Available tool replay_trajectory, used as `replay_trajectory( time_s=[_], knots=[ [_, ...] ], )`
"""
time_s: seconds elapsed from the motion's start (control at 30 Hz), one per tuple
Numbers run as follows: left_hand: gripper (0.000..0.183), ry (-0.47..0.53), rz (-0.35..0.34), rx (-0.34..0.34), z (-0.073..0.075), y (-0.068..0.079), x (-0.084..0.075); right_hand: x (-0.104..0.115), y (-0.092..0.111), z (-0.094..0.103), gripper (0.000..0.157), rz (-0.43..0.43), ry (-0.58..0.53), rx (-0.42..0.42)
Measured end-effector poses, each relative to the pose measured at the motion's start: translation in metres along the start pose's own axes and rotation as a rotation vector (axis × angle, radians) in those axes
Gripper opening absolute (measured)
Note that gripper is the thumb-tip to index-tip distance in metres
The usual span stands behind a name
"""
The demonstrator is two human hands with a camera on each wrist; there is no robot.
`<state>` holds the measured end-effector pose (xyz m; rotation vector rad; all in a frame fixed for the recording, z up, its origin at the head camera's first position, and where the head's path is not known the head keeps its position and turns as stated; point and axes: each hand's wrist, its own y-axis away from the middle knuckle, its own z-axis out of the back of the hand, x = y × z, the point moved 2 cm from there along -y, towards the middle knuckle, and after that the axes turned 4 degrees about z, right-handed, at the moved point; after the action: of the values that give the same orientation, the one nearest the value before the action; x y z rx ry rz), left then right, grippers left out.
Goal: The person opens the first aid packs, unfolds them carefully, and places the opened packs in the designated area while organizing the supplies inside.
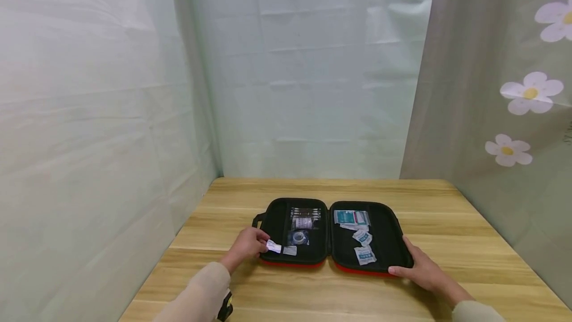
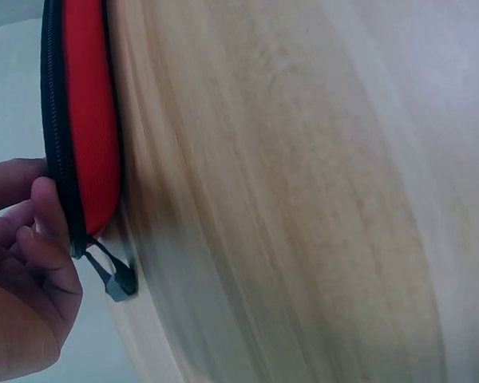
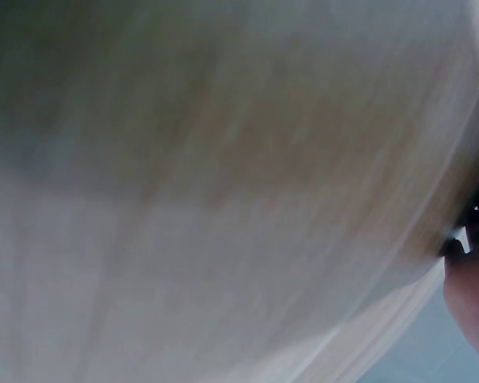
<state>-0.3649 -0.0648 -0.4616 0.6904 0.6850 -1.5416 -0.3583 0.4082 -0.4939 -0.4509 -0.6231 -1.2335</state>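
An unfolded zippered case point(image 1: 328, 232), black inside and red outside, lies on the wooden table. At its left half, my left hand point(image 1: 251, 243) pinches a small white packet point(image 1: 273, 246) at the front left corner. The left wrist view shows the fingers of my left hand point(image 2: 32, 247) bent at the zipped rim, beside a dangling zipper pull point(image 2: 121, 279); the packet is hidden there. My right hand point(image 1: 422, 268) grips the front right corner of the case, thumb on the front rim and fingers along the side. Only part of that hand point(image 3: 473, 299) shows in the right wrist view.
The left half holds clear-wrapped sticks point(image 1: 306, 212), a white roll point(image 1: 303, 223), a bagged ring-shaped item point(image 1: 298, 237) and another white packet point(image 1: 290, 250). Several white and teal sachets point(image 1: 365, 255) lie in the right half. Pale curtains point(image 1: 313, 88) surround the table point(image 1: 286, 292).
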Motion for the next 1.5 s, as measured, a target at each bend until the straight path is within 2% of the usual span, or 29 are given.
replay_trajectory(
  time_s=[0.27,0.5,0.73,0.87,1.13,1.37,1.5],
  knots=[
    [0.018,-0.03,-0.018,-0.012,-0.005,-0.006,-0.007,0.0,-0.003,0.004,0.113,0.011,0.003,-0.011],
    [0.015,-0.137,-0.036,-0.02,-0.01,-0.007,-0.014,-0.002,-0.005,0.005,0.114,-0.009,0.017,0.004],
    [0.012,-0.235,-0.086,-0.074,-0.016,-0.005,-0.018,-0.006,-0.003,0.0,0.114,-0.014,0.019,0.001],
    [0.011,-0.245,-0.115,-0.062,-0.022,-0.006,-0.018,-0.007,-0.001,-0.002,0.113,-0.015,0.031,0.002],
    [0.011,-0.255,-0.074,-0.031,-0.027,-0.009,-0.022,-0.008,-0.001,-0.002,0.111,-0.009,0.029,-0.001],
    [0.015,-0.306,-0.141,-0.028,-0.031,-0.01,-0.028,-0.009,-0.004,-0.004,0.112,-0.026,0.017,-0.001],
    [0.031,-0.226,-0.144,0.003,-0.033,-0.01,-0.029,-0.007,-0.006,-0.003,0.112,-0.026,0.011,-0.008]
  ],
)
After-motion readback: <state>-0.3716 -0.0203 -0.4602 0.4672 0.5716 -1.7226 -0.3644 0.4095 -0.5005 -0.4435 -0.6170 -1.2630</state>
